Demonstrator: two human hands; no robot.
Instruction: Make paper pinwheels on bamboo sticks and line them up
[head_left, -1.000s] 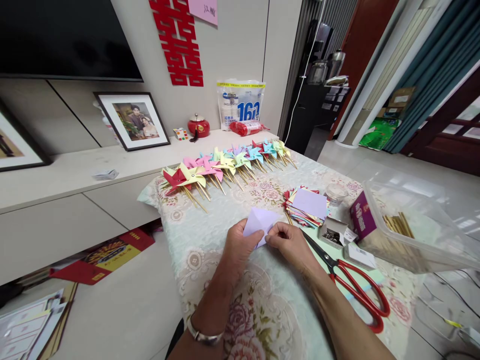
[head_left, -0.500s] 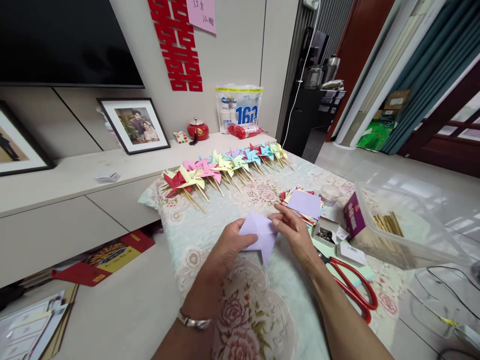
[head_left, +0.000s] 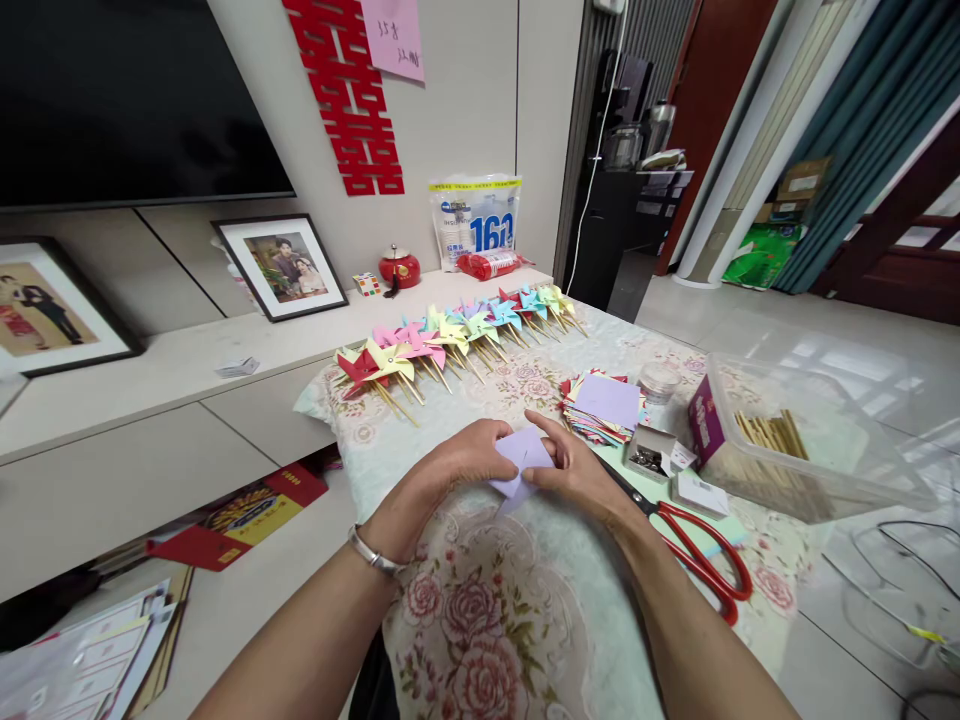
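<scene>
A sheet of purple paper (head_left: 525,452), cut and partly folded, is held between my two hands above the flowered tablecloth. My left hand (head_left: 474,455) pinches its left side, thumb on top. On the right side, my right hand (head_left: 568,462) grips it with the thumb on the paper and the index finger raised; some fingers are hidden behind the sheet. To the right of my right hand lie a stack of coloured paper squares (head_left: 606,402), scissors with red handles (head_left: 705,565) and a small box of metal fasteners (head_left: 649,455).
Several finished paper pinwheels (head_left: 411,350) on sticks lie in a row along the table's far side. A clear plastic bin (head_left: 817,440) with wooden sticks stands at the right. Behind, a white shelf (head_left: 172,375) carries framed photos, a red jar (head_left: 399,268) and a bag of cups (head_left: 475,225).
My right thumb has come down onto the purple paper, and a part of the sheet is now folded inward. Both hands have drawn closer together. The view has shifted slightly.
</scene>
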